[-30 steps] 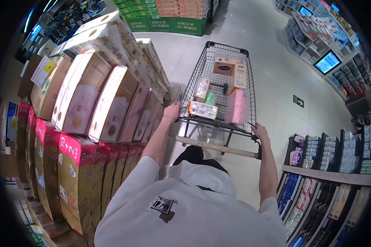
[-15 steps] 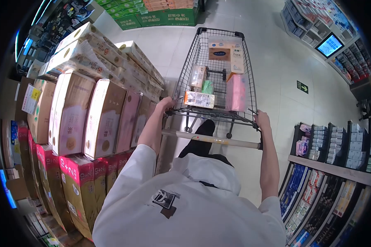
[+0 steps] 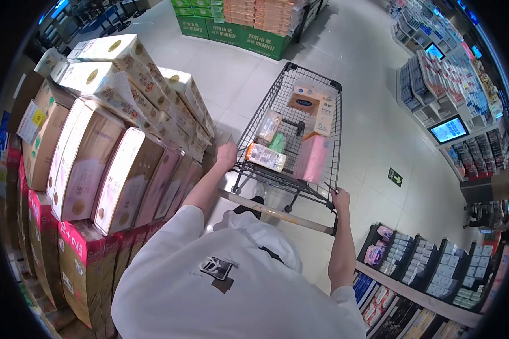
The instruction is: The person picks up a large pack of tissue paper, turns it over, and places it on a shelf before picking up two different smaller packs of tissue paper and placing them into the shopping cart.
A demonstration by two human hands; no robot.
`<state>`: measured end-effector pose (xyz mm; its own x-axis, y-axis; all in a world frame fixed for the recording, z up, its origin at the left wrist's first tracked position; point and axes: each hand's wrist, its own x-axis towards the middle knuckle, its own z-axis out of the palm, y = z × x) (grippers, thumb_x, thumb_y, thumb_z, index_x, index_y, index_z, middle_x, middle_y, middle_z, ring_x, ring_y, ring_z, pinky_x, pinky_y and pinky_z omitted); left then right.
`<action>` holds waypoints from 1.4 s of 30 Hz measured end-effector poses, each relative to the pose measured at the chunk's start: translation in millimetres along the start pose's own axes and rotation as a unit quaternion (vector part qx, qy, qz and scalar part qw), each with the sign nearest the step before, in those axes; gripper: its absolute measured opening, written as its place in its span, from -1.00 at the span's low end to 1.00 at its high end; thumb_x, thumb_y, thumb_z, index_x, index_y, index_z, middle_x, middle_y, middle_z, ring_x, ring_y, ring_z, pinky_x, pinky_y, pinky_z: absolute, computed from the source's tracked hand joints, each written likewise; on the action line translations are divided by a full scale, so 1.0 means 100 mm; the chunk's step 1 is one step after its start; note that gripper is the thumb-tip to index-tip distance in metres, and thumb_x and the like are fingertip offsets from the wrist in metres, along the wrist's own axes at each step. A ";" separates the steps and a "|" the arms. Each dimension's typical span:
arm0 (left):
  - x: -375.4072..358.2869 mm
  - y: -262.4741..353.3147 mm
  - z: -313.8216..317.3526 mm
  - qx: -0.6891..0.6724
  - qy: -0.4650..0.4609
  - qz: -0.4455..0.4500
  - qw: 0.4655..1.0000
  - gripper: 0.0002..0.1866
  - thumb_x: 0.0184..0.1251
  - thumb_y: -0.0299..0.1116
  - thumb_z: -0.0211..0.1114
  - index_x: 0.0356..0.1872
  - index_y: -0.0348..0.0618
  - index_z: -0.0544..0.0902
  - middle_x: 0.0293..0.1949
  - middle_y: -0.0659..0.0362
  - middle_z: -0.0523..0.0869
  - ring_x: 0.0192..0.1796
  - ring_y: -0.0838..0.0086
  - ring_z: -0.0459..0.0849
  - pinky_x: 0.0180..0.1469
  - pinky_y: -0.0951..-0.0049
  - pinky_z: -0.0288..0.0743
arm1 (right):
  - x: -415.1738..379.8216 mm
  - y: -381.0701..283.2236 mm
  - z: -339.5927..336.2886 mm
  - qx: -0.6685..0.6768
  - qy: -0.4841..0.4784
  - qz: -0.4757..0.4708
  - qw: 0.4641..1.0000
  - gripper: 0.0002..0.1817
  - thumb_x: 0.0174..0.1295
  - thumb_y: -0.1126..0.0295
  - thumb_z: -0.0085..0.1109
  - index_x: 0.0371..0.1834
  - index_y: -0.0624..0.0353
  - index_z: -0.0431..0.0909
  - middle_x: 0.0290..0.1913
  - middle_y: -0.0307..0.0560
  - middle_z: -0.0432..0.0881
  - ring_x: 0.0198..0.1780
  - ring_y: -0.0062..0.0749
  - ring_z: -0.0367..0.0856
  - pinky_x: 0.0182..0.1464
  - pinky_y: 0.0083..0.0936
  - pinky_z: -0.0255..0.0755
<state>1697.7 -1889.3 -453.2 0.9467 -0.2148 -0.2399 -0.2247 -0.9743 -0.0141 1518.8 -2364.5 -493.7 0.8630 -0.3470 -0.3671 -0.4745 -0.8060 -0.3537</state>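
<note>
In the head view a wire shopping cart [image 3: 338,130] stands in front of me, angled to the right. My left hand [image 3: 227,155] is closed at its near left corner, and my right hand [image 3: 340,201] is closed on the near right corner. The pale push bar [image 3: 274,212] runs between my forearms, untouched by either palm. In the cart lie a pink pack [image 3: 314,158], an orange-and-white tissue pack [image 3: 266,157], a small green pack [image 3: 277,142], a beige pack [image 3: 270,125], a brown pack [image 3: 304,101] and a pale pack marked Face [image 3: 324,113].
Stacked tissue cartons [image 3: 85,164] rise close on my left. Green boxes with tissue packs [image 3: 232,34] stand ahead. To the right are a shelf of small boxes [image 3: 418,260] and a display with a lit screen [image 3: 449,129]. A green floor arrow sign [image 3: 395,177] marks the tiles.
The cart and my view have turned, so the cart now points more to the right. Both hands keep their hold. More of the right-hand displays shows, and the green boxes appear nearer.
</note>
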 end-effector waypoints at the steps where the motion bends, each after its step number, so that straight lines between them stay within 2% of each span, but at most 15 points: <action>1: 0.10 0.00 -0.07 -0.002 0.005 -0.004 1.000 -0.83 0.06 -0.48 0.27 -0.30 -0.23 0.72 -0.27 -0.07 0.76 -0.17 0.08 0.78 -0.09 0.21 0.68 | 0.15 0.12 0.10 0.021 0.001 -0.006 1.000 -0.60 0.21 0.11 0.29 -0.05 0.20 0.68 -0.37 0.11 0.73 -0.26 -0.04 0.73 -0.14 -0.19 0.59; 2: 0.20 0.01 -0.16 -0.038 -0.066 -0.019 0.997 -0.82 0.08 -0.47 0.26 -0.28 -0.22 0.73 -0.22 -0.07 0.76 -0.11 0.09 0.77 -0.05 0.19 0.67 | 0.29 0.20 0.12 0.042 0.001 -0.011 0.999 -0.57 0.22 0.07 0.29 -0.06 0.21 0.68 -0.48 0.05 0.73 -0.36 -0.19 0.76 -0.21 -0.30 0.60; 3: 0.28 0.03 -0.21 -0.074 -0.138 -0.033 0.987 -0.81 0.11 -0.46 0.25 -0.27 -0.21 0.75 -0.16 -0.07 0.77 -0.05 0.09 0.76 -0.01 0.17 0.66 | 0.40 0.22 0.06 0.041 0.001 -0.017 0.999 -0.57 0.22 0.07 0.29 -0.06 0.21 0.68 -0.48 0.05 0.73 -0.36 -0.19 0.76 -0.21 -0.30 0.60; 5: 0.40 0.05 -0.18 -0.091 -0.120 -0.029 0.988 -0.79 0.03 -0.43 0.29 -0.29 -0.24 0.73 -0.23 -0.11 0.76 -0.10 0.05 0.76 -0.01 0.15 0.65 | 0.61 0.20 -0.06 0.249 -0.156 0.088 0.952 -0.51 0.25 -0.04 0.29 -0.02 0.17 0.66 -0.43 -0.08 0.73 -0.35 -0.31 0.74 -0.23 -0.33 0.59; 9: 0.75 0.00 -0.05 -0.138 -0.095 -0.030 0.985 -0.77 -0.01 -0.37 0.33 -0.33 -0.28 0.72 -0.30 -0.17 0.75 -0.16 0.01 0.75 -0.03 0.10 0.64 | 0.81 -0.09 -0.39 0.299 -0.208 0.162 0.917 -0.40 0.28 -0.16 0.22 0.13 0.12 0.56 -0.31 -0.18 0.65 -0.31 -0.39 0.70 -0.24 -0.37 0.58; 11: 0.91 0.02 -0.08 -0.130 -0.092 -0.034 0.987 -0.80 0.04 -0.41 0.28 -0.30 -0.25 0.72 -0.26 -0.15 0.74 -0.13 0.02 0.75 -0.03 0.10 0.64 | 0.92 -0.17 -0.49 0.490 -0.230 0.240 0.806 -0.30 0.28 -0.23 0.17 0.29 0.05 0.43 -0.23 -0.17 0.55 -0.30 -0.39 0.67 -0.26 -0.42 0.57; 15: 1.19 -0.01 -0.17 -0.149 -0.078 -0.060 0.984 -0.79 0.11 -0.44 0.25 -0.22 -0.25 0.70 -0.19 -0.14 0.71 -0.10 0.00 0.73 -0.03 0.09 0.63 | 1.27 -0.22 -0.44 0.349 -0.243 0.175 0.888 -0.34 0.33 -0.23 0.09 0.30 0.01 0.41 -0.26 -0.18 0.52 -0.32 -0.40 0.65 -0.31 -0.39 0.56; 16: 1.24 -0.04 -0.17 -0.181 -0.035 -0.068 0.980 -0.68 0.03 -0.42 0.29 -0.13 -0.22 0.67 -0.23 -0.17 0.70 -0.13 -0.07 0.72 -0.02 0.04 0.62 | 1.37 -0.26 -0.40 0.339 -0.233 0.192 0.891 -0.39 0.38 -0.17 0.06 0.29 0.02 0.41 -0.27 -0.19 0.53 -0.32 -0.43 0.66 -0.34 -0.40 0.57; 20: 1.58 -0.13 -0.08 -0.179 -0.034 -0.118 0.976 -0.68 0.01 -0.42 0.30 -0.14 -0.21 0.66 -0.23 -0.16 0.71 -0.13 -0.05 0.72 -0.07 0.05 0.63 | 1.73 -0.37 -0.40 0.320 -0.232 0.191 0.898 -0.49 0.46 -0.07 -0.03 0.28 0.01 0.44 -0.30 -0.24 0.54 -0.35 -0.47 0.66 -0.36 -0.44 0.55; 23: 1.69 -0.09 -0.38 -0.197 -0.063 -0.139 0.968 -0.74 0.11 -0.46 0.26 -0.14 -0.23 0.64 -0.22 -0.12 0.73 -0.13 0.01 0.75 -0.08 0.08 0.65 | 1.99 -0.44 -0.45 0.321 -0.228 0.181 0.901 -0.50 0.47 -0.06 -0.04 0.29 0.01 0.44 -0.32 -0.25 0.54 -0.37 -0.48 0.65 -0.36 -0.45 0.54; 27: 1.92 -0.11 -0.40 -0.172 -0.031 -0.138 0.975 -0.74 0.12 -0.43 0.29 -0.13 -0.19 0.64 -0.21 -0.07 0.73 -0.14 0.06 0.75 -0.10 0.13 0.65 | 2.47 -0.53 -0.47 0.301 -0.248 0.180 0.903 -0.51 0.46 -0.08 -0.03 0.28 -0.04 0.47 -0.41 -0.30 0.53 -0.42 -0.48 0.63 -0.42 -0.49 0.49; 28: 1.96 -0.09 -0.41 -0.191 0.009 -0.131 0.973 -0.77 0.06 -0.51 0.22 -0.20 -0.19 0.63 -0.26 -0.08 0.70 -0.14 0.00 0.71 -0.11 0.05 0.61 | 2.57 -0.56 -0.49 0.303 -0.246 0.175 0.904 -0.53 0.46 -0.07 -0.03 0.23 -0.03 0.49 -0.41 -0.29 0.53 -0.42 -0.49 0.62 -0.43 -0.50 0.48; 31: 2.17 -0.09 -0.44 -0.199 0.009 -0.123 0.972 -0.76 0.07 -0.53 0.19 -0.20 -0.19 0.64 -0.27 -0.10 0.69 -0.14 0.00 0.71 -0.12 0.04 0.60 | 2.94 -0.63 -0.56 0.303 -0.264 0.157 0.902 -0.58 0.45 -0.07 -0.01 0.10 0.00 0.51 -0.39 -0.30 0.53 -0.43 -0.49 0.61 -0.40 -0.48 0.46; 37: 2.61 -0.15 -0.53 -0.197 -0.015 -0.155 0.968 -0.77 0.08 -0.50 0.19 -0.19 -0.22 0.63 -0.26 -0.09 0.69 -0.15 0.02 0.71 -0.12 0.08 0.61 | 3.74 -0.90 -0.67 0.272 -0.292 0.132 0.907 -0.58 0.45 -0.05 0.01 0.12 0.01 0.49 -0.39 -0.31 0.53 -0.42 -0.50 0.60 -0.33 -0.44 0.46; 42: 2.87 -0.20 -0.59 -0.150 0.041 -0.140 0.978 -0.84 0.10 -0.49 0.19 -0.26 -0.22 0.62 -0.29 -0.11 0.69 -0.18 0.04 0.73 -0.15 0.10 0.63 | 4.37 -1.21 -0.79 0.238 -0.307 0.089 0.917 -0.59 0.41 -0.05 0.07 0.06 0.04 0.50 -0.39 -0.29 0.54 -0.42 -0.48 0.64 -0.38 -0.44 0.44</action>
<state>1987.2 -1935.9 -464.8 0.9794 0.0705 -0.1890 0.1124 -0.9689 0.2207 1967.1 -2456.4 -543.3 0.5741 -0.0003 -0.8188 -0.7467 -0.4106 -0.5233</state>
